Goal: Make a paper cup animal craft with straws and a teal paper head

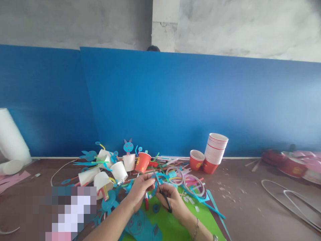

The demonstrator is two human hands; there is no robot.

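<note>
My left hand (140,187) pinches a small piece of blue paper (159,181) between thumb and fingers. Black-handled scissors (165,197) are in my right hand (174,202), their blades pointing up and away beside the blue piece. Whether the blades touch the paper I cannot tell. Below both hands lies a green sheet (200,222), with blue paper bearing a drawn face (137,222) on its left part. A small blue disc (155,208) and a red marker (146,203) lie under my hands.
White paper cups (119,172) with blue paper figures crowd the left. A red cup (143,162) stands behind my hands, among straws and tape rolls (194,185). Right of them are a cup stack (215,152) and cable (288,201). A blue partition (188,100) closes the back.
</note>
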